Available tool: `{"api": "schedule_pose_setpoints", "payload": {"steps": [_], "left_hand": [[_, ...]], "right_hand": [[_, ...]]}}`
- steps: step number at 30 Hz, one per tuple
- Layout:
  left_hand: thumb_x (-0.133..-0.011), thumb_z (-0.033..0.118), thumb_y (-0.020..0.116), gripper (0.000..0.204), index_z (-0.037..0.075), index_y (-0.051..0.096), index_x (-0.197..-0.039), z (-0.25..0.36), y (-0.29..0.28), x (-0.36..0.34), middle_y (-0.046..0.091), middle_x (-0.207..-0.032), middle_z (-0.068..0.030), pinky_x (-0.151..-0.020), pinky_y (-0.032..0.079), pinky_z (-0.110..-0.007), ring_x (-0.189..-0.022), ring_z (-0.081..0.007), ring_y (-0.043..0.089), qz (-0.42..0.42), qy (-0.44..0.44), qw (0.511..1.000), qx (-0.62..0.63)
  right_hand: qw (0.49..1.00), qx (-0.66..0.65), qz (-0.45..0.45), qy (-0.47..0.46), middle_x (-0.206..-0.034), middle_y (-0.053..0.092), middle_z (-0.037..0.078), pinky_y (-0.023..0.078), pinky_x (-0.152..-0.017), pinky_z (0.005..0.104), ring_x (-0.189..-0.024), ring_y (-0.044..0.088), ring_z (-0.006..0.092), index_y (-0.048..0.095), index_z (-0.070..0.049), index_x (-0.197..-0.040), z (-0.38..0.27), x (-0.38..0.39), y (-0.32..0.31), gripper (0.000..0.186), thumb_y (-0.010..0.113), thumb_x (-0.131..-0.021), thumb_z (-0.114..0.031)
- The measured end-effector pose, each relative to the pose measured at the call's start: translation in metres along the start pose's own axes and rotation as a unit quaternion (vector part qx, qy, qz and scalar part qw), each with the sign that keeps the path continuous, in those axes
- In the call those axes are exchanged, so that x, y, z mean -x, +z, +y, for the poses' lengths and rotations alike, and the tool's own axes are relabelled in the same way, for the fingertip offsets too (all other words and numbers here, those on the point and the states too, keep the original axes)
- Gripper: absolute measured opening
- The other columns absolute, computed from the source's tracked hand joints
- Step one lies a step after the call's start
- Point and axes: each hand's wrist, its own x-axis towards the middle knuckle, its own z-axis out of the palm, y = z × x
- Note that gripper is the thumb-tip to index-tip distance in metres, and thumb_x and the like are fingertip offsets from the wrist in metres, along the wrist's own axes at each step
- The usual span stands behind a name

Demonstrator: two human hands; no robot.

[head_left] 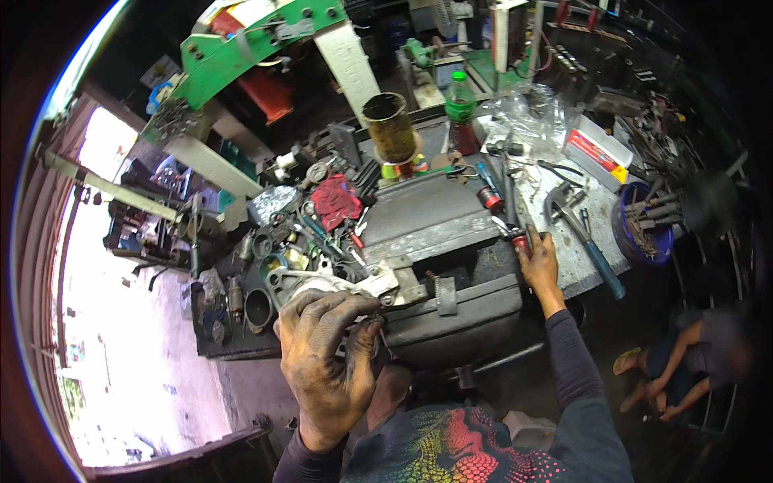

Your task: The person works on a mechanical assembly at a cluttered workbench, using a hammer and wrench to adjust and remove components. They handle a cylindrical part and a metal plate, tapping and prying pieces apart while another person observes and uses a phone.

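Observation:
My left hand (326, 362) is raised in front of the bench vise (483, 298), thumb and fingers curled together in a pinch. What it holds, if anything, is mostly hidden behind the fingers. Just beyond it, a pale metal casting (322, 282) with bolt holes lies against the vise's left side. My right hand (541, 270) reaches to the bench right of the vise, its fingers closed round a red-handled tool (520, 241). A hammer (576, 225) with a teal handle rests to the right of that hand. A small toothed metal piece (445, 296) sits on the vise's near jaw.
Left of the vise lie a red rag (336, 203) and many loose tools and parts. Behind it stand a rusty can (389, 127) and a green-capped bottle (460, 113). A blue basket (642, 225) of metal pieces is at right. Another person (692, 354) sits lower right.

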Motion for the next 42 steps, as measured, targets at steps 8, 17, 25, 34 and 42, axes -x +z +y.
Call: {"api": "schedule_pose_setpoints", "payload": {"steps": [8, 17, 25, 34, 42], "left_hand": [[-0.083, 0.003, 0.074, 0.019, 0.002, 0.073, -0.102, 0.013, 0.025, -0.012, 0.07, -0.102, -0.0142, -0.101, 0.045, -0.043, -0.112, -0.0338, 0.058, 0.014, 0.048, 0.995, -0.087], [-0.081, 0.008, 0.078, 0.021, 0.009, 0.076, -0.102, 0.003, 0.022, -0.012, 0.068, -0.108, -0.0095, -0.109, 0.035, -0.049, -0.124, -0.037, 0.05, -0.007, 0.069, 0.991, -0.117], [-0.083, 0.01, 0.079, 0.019, 0.011, 0.079, -0.102, 0.005, 0.023, 0.001, 0.066, -0.118, -0.0083, -0.117, 0.028, -0.051, -0.134, -0.0366, 0.043, -0.004, -0.026, 0.991, -0.129], [-0.101, 0.0, 0.065, 0.022, -0.007, 0.069, -0.121, 0.091, 0.049, 0.028, 0.071, -0.122, -0.0204, -0.092, 0.061, -0.036, -0.107, -0.028, 0.07, 0.084, -0.149, 0.979, 0.111], [-0.089, -0.002, 0.074, 0.026, -0.004, 0.073, -0.116, 0.085, 0.082, 0.046, 0.074, -0.108, -0.012, -0.098, 0.053, -0.032, -0.104, -0.0211, 0.07, 0.184, -0.233, 0.919, 0.257]], "right_hand": [[0.985, -0.113, 0.005, 0.13, -0.125, 0.059, 0.019, 0.05, -0.102, 0.0448, -0.12, 0.061, 0.0399, 0.064, -0.012, -0.137, -0.008, 0.049, -0.055, 0.045, 0.073, -0.095, -0.024], [0.971, -0.099, 0.13, 0.174, -0.109, 0.069, 0.016, 0.054, -0.09, 0.0414, -0.104, 0.067, 0.0332, 0.073, -0.003, -0.115, -0.01, 0.13, -0.121, 0.03, 0.075, -0.091, -0.022], [0.929, -0.355, 0.092, 0.051, -0.1, 0.074, 0.01, 0.054, -0.081, 0.0338, -0.091, 0.07, 0.0202, 0.076, -0.001, -0.105, -0.054, 0.083, -0.144, 0.017, 0.074, -0.094, -0.013], [0.709, -0.573, -0.014, -0.411, -0.109, 0.06, 0.019, 0.052, -0.076, 0.051, -0.095, 0.064, 0.0424, 0.055, -0.007, -0.125, -0.221, 0.04, -0.148, 0.049, 0.079, -0.082, -0.005], [0.756, -0.491, -0.207, -0.38, -0.099, 0.072, 0.016, 0.059, -0.077, 0.0398, -0.086, 0.072, 0.0328, 0.071, -0.002, -0.114, -0.184, 0.04, -0.174, 0.026, 0.076, -0.089, -0.01]]}}
